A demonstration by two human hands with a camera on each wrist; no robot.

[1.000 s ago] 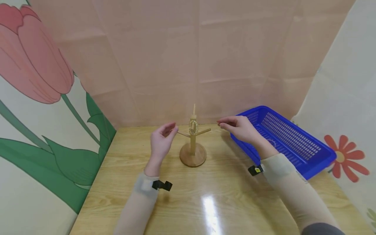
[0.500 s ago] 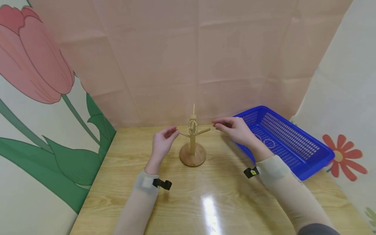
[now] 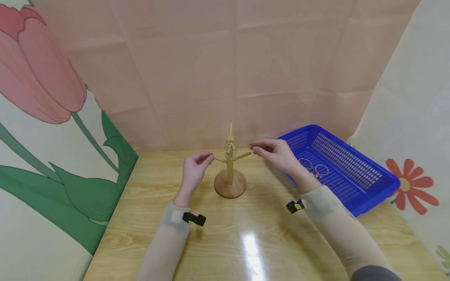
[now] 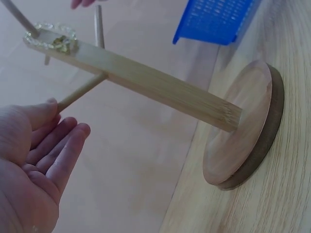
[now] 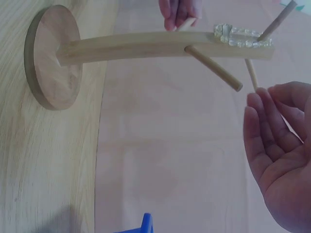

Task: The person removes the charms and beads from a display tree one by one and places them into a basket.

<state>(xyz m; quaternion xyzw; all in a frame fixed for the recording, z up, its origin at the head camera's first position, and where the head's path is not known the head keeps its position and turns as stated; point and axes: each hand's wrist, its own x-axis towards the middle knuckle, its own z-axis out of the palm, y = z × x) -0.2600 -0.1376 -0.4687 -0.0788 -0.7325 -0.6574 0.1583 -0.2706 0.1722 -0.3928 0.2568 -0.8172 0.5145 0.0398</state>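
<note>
Wooden stand rises in the middle of the counter in the head view, with a bead bracelet hanging near its top. My left hand touches the tip of the left peg with its fingers close together, and my right hand comes to the right peg, fingers narrow; whether they hold something I cannot tell. A blue basket stands at the right.

From the left wrist, my left hand is relaxed and holds nothing, the peg just at its fingertips.

From the right wrist, my right hand is loosely curved beside the peg. I judge the bracelet light, loose and slippery; better to take it by the lower loop.
</note>
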